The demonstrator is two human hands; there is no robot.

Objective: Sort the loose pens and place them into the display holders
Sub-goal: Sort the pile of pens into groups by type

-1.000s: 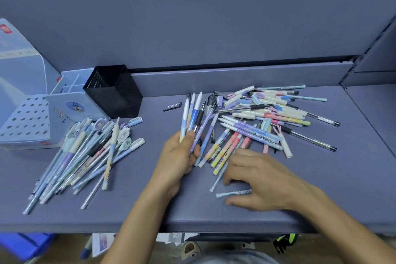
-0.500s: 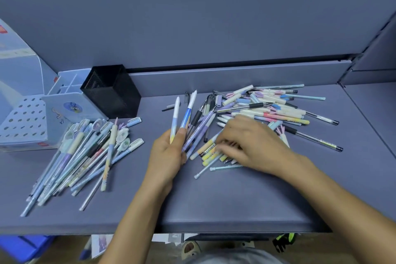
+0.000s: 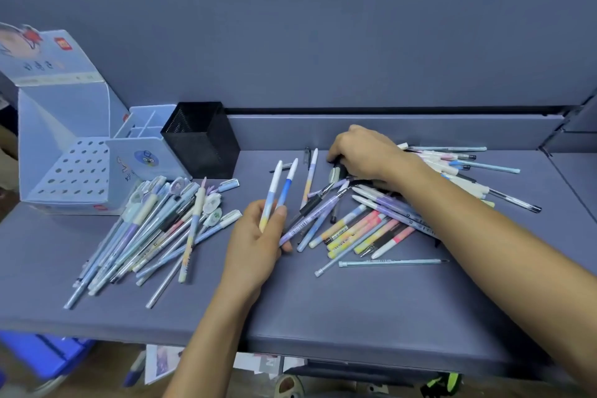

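Observation:
My left hand (image 3: 258, 245) grips two white-capped pastel pens (image 3: 279, 191) that point up and away from me, left of the loose pen pile (image 3: 381, 220). My right hand (image 3: 365, 152) reaches over to that pile's far left end, its fingers curled down around a dark pen (image 3: 336, 173). A second heap of pens (image 3: 155, 229) lies fanned out on the left. Behind that heap stand the holders: a black mesh cup (image 3: 200, 139), a light blue divided holder (image 3: 142, 145) and a perforated blue display box (image 3: 64, 168).
All of this sits on a grey-blue shelf (image 3: 355, 307) with a low ledge (image 3: 387, 129) and a wall behind it. The shelf's front edge runs close to my body. A blue bin (image 3: 42, 355) and some papers (image 3: 161, 362) lie on the floor below.
My right hand moved from the near side of the loose pile up to its far left end. My left hand shifted slightly left, the two pens still in it.

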